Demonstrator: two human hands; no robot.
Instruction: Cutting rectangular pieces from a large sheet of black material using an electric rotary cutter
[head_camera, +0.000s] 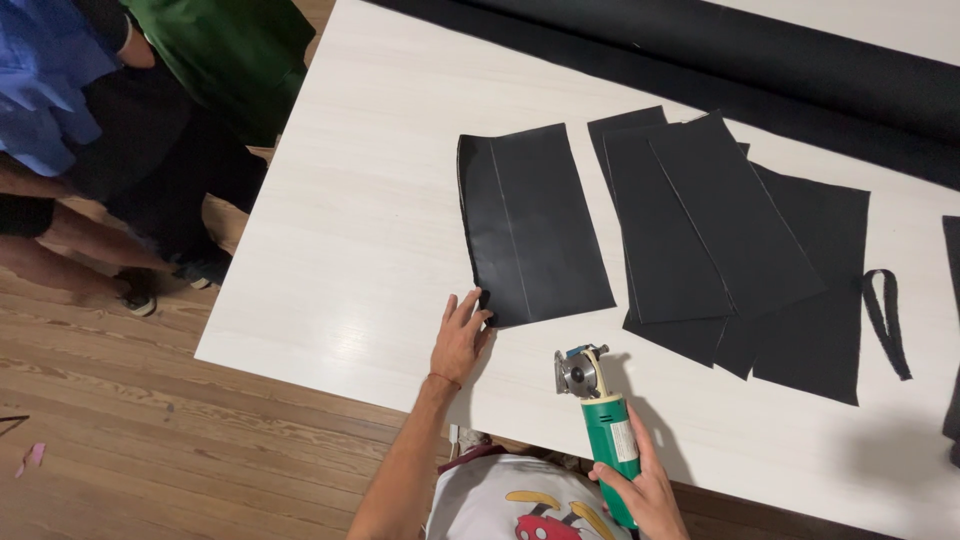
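- We see the left hand (459, 340) lying flat, fingers spread, its fingertips on the near corner of a black fabric piece (530, 225) near the middle of the white table (350, 200).
- The right hand (640, 490) is wrapped around the green handle of a rotary cutter (598, 420), at the table's near edge.
- Further right lie stacked black fabric pieces (740, 250) and a black loop strip (886, 320).
- A black fabric roll (800, 70) runs along the far edge.

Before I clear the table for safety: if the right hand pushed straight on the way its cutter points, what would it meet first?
Probably bare table, then the single black fabric piece; depth is unclear.
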